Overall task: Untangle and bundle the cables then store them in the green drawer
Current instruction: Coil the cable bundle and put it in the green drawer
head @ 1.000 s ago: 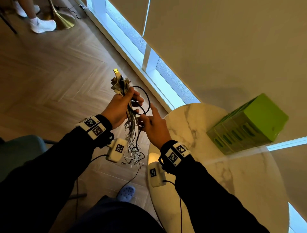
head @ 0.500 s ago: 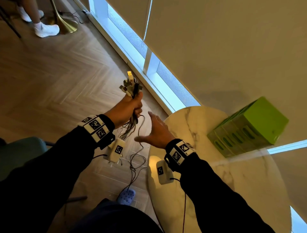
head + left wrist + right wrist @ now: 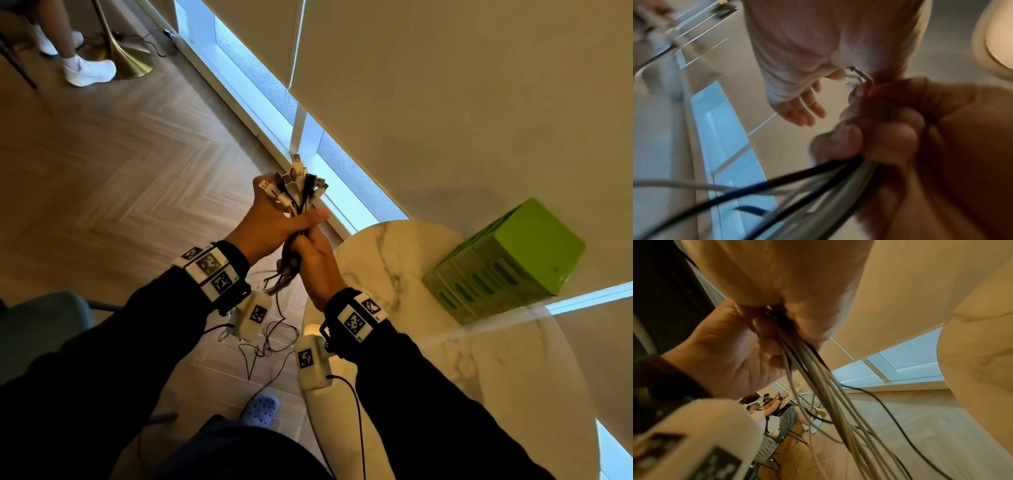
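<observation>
A bundle of white and black cables (image 3: 301, 192) is held upright over the floor, its plugs fanned out at the top. My left hand (image 3: 274, 222) grips it just under the plugs, thumb across the front. Directly below, my right hand (image 3: 317, 260) is closed round the same bundle. The loose tails (image 3: 267, 346) hang down between my wrists. In the right wrist view the strands (image 3: 818, 378) stream down out of both fists. The left wrist view shows my right hand (image 3: 890, 129) clenched on the cables (image 3: 777, 183). The green drawer unit (image 3: 507, 260) stands shut on the round marble table (image 3: 513, 394), to the right.
The table edge lies close under my right wrist. A low window (image 3: 342, 178) and a blind run behind the hands. A teal chair (image 3: 37, 329) is at my left and my blue slipper (image 3: 259, 409) below. Another person's white shoes (image 3: 90, 72) and a brass lamp base (image 3: 126, 61) stand far left.
Half a second ago my right hand was open and apart from the cables; now it grips the bundle under my left hand. The left hand has carried the bundle up and rightward.
</observation>
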Demonstrator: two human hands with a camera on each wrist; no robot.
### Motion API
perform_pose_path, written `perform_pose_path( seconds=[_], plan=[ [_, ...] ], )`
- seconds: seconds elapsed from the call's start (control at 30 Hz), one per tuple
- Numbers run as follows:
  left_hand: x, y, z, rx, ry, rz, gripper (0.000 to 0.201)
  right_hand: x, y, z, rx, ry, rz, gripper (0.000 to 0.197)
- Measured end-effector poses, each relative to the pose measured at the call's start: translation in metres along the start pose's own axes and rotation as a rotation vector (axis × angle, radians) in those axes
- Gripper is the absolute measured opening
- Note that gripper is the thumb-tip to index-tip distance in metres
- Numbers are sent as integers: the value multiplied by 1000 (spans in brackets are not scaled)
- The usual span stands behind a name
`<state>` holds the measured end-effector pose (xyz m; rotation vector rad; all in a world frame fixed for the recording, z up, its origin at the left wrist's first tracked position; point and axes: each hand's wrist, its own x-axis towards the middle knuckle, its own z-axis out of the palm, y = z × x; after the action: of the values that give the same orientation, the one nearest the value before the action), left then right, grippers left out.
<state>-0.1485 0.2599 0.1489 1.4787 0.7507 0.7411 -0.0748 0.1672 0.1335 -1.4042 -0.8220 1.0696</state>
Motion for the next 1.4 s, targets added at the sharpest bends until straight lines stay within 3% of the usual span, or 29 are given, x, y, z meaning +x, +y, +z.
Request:
perform_pose_path(
  seconds=[0.07, 0.13, 0.3, 0.4, 0.6, 0.67, 0.8, 0.87, 0.9, 0.97, 1.03, 1.07, 1.13, 1.2, 1.3, 1.33, 1.4],
  plan=[
    [-1, 1, 2, -158, -20, 139, 106, -5, -7, -1, 114, -70, 92, 6],
    [1, 6, 1, -176, -53, 239, 107, -9, -13, -5, 154, -172, 167, 6],
    [5, 14, 1, 32, -88, 341, 60, -13, -19, -21, 137, -329, 240, 11],
    [7, 14, 8, 51, -92, 367, 38, -13, -16, -23, 9, -295, 254, 7],
    [6, 15, 19, 90, -223, 298, 35, -3, -15, -31, -239, -113, 362, 15],
    [7, 19, 18, 14, -291, 262, 49, -5, -18, -36, -222, -68, 341, 15],
    [4, 3, 10, -206, -401, 181, 121, -12, -29, -46, -20, 26, 237, 21],
    [-1, -15, 9, -188, -463, 62, 127, -14, -38, -50, 85, 63, 214, 22],
    [-4, -24, 10, -107, -542, -4, 119, -15, -42, -51, 129, 64, 211, 26],
    [-12, -39, 13, 159, -795, -135, 77, -15, -49, -51, 205, 28, 213, 29],
    [-16, -57, 17, 371, -976, -142, 36, -17, -58, -49, 246, -29, 240, 30],
    [-12, -63, 17, 440, -988, -111, 24, -18, -61, -49, 230, -67, 243, 31],
    [7, -72, 8, 605, -850, -16, 15, -23, -67, -49, 90, -136, 206, 39],
    [32, -79, -9, 749, -561, 124, 15, -28, -68, -47, -46, -148, 128, 43],
    [44, -86, -15, 670, -215, 163, 19, -29, -70, -44, -57, -81, 14, 44],
    [39, -90, -8, 651, -194, 141, 18, -27, -74, -45, -4, -39, -3, 46],
    [15, -100, 14, 663, -338, 93, 13, -21, -81, -53, 208, 94, 12, 45]
  ],
)
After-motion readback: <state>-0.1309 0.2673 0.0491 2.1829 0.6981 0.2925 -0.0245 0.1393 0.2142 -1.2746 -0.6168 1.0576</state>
